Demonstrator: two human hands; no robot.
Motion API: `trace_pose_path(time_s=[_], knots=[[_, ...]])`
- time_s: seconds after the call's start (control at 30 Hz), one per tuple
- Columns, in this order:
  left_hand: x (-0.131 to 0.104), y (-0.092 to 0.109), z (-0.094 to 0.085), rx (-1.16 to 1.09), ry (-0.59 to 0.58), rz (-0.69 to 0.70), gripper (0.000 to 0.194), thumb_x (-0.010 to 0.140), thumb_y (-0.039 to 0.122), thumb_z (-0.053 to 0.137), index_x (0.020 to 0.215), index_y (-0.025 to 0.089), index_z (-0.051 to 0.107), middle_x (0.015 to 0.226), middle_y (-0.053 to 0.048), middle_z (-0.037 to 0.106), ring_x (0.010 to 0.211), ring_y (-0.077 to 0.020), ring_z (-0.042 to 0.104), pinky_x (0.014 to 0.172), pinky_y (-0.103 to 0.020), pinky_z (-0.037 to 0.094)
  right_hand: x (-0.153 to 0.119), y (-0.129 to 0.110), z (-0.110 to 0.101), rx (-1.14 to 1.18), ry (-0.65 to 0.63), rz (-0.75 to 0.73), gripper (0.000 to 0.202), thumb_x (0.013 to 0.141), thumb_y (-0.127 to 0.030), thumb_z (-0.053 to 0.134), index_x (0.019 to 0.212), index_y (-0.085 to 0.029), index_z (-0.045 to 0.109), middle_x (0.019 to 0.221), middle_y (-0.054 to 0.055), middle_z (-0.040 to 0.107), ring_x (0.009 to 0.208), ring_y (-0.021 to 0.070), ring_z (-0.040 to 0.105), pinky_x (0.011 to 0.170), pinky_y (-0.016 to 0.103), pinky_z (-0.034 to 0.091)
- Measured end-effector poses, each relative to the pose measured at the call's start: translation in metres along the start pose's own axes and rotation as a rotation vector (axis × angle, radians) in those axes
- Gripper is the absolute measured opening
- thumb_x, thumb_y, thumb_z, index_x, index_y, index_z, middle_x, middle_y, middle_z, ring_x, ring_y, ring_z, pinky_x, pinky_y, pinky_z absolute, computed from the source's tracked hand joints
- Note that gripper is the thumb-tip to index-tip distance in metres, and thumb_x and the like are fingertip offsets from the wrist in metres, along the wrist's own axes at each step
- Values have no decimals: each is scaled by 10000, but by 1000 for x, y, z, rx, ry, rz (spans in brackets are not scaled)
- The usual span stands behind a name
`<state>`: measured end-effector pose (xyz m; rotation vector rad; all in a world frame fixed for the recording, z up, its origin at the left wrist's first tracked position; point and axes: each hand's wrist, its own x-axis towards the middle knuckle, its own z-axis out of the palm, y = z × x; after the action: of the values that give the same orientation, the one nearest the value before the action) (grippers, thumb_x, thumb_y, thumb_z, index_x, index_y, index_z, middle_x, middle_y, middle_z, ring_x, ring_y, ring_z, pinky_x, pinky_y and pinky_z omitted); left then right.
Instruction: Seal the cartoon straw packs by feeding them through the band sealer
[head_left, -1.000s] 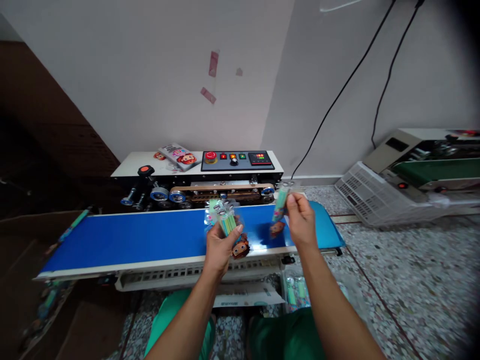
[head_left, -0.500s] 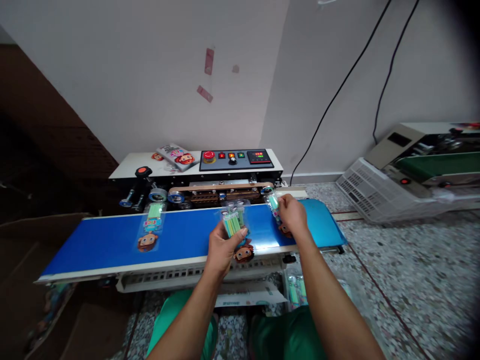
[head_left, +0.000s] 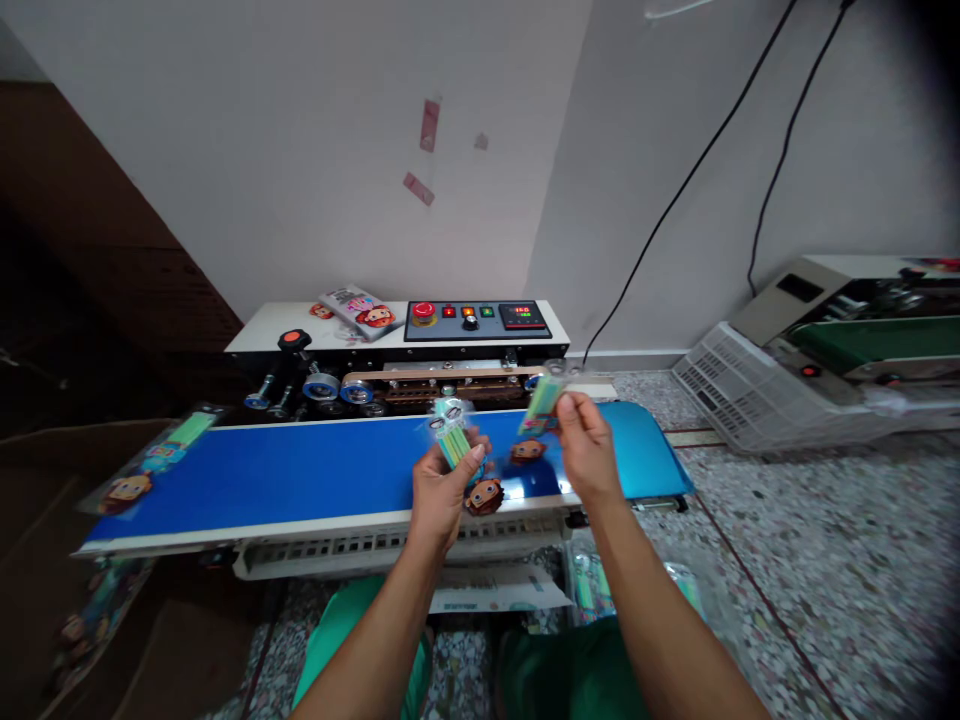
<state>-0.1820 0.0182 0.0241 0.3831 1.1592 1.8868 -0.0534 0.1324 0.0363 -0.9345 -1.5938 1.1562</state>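
Observation:
My left hand (head_left: 444, 495) is closed round a bunch of clear packets (head_left: 454, 440) with pale green sticks and a cartoon head at the lower end, over the middle of the blue conveyor belt (head_left: 315, 470). Between thumb and fingers, my right hand (head_left: 589, 445) pinches the edge of a single similar packet (head_left: 541, 405), tilted, its top close to the right end of the band sealer's rollers (head_left: 534, 382). Whether that top is inside the band I cannot tell. Another packet (head_left: 161, 455) lies at the belt's left end, partly over the edge.
Behind the belt stands the sealer's control panel (head_left: 476, 320), with a grey printed box (head_left: 364, 312) on its housing. An open carton (head_left: 150, 640) holds packets at lower left. More packets (head_left: 596, 580) lie below the belt at right. A white crate (head_left: 757, 400) supports another machine.
The packet on the belt has travelled left to the belt's end. My right hand's packet has lifted and swung left. My left hand stays nearly in place with its bunch.

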Motion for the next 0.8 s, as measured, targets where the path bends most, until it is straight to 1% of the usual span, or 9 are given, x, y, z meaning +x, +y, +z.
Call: trace_pose_path(time_s=[0.1, 0.2, 0.3, 0.43, 0.5, 0.57, 0.67, 0.73, 0.8], knots=[[-2, 3, 1, -22, -43, -60, 422, 635, 272, 786, 999, 129, 629, 820, -65, 704, 708, -188, 674, 656, -337, 556, 18, 11, -35, -259, 143, 2, 346, 885, -500, 401, 904, -203, 576, 644, -20, 551, 586, 136, 499, 559, 237, 380], [-4, 4, 3, -6, -76, -99, 403, 616, 272, 799, 948, 124, 623, 801, -65, 698, 662, -181, 671, 623, -326, 556, 32, 25, -58, -683, 209, 7, 323, 890, -409, 406, 838, -168, 615, 656, 28, 585, 613, 160, 511, 577, 256, 344], [-5, 2, 5, 15, -81, -115, 393, 592, 269, 813, 904, 116, 629, 764, -54, 684, 634, -170, 663, 602, -311, 557, 40, 34, -59, -984, 133, 103, 322, 903, -331, 380, 907, -142, 641, 770, 103, 655, 699, 198, 569, 601, 275, 324], [-5, 0, 6, 38, -82, -118, 383, 586, 268, 815, 888, 114, 635, 738, -37, 672, 616, -161, 658, 589, -302, 561, 45, 33, -39, -1165, 41, 232, 354, 924, -333, 347, 990, -139, 635, 825, 143, 675, 739, 228, 611, 599, 283, 323], [-5, -1, 5, 49, -85, -118, 373, 590, 265, 813, 881, 115, 635, 733, -35, 675, 604, -155, 656, 578, -287, 557, 44, 29, -27, -1162, -4, 226, 360, 930, -338, 337, 997, -142, 632, 813, 139, 676, 751, 232, 621, 615, 285, 343], [-4, -1, 5, 56, -88, -119, 376, 590, 265, 813, 884, 116, 633, 725, -35, 678, 591, -152, 653, 562, -275, 551, 40, 22, -15, -1098, -24, 153, 369, 931, -362, 340, 1011, -144, 627, 827, 135, 679, 789, 235, 624, 650, 292, 372], [-3, -1, 5, 67, -66, -100, 382, 574, 269, 821, 871, 114, 637, 703, -23, 673, 568, -142, 638, 545, -270, 550, 25, 12, 0, -807, -70, 8, 402, 913, -458, 375, 1071, -172, 608, 949, 109, 681, 861, 213, 619, 704, 286, 420], [-2, -1, 5, 75, -45, -66, 374, 570, 269, 822, 861, 115, 645, 718, -21, 680, 563, -129, 626, 543, -265, 550, 13, 9, 8, -560, -169, -26, 424, 892, -509, 396, 1103, -206, 604, 1029, 78, 672, 885, 191, 618, 727, 279, 449], [-1, -1, 5, 80, -47, -38, 378, 581, 272, 816, 885, 118, 652, 766, -34, 699, 590, -132, 631, 556, -263, 550, 4, 10, 12, -444, -216, -29, 417, 870, -512, 436, 1103, -218, 618, 1082, 72, 660, 939, 195, 609, 784, 302, 462]])
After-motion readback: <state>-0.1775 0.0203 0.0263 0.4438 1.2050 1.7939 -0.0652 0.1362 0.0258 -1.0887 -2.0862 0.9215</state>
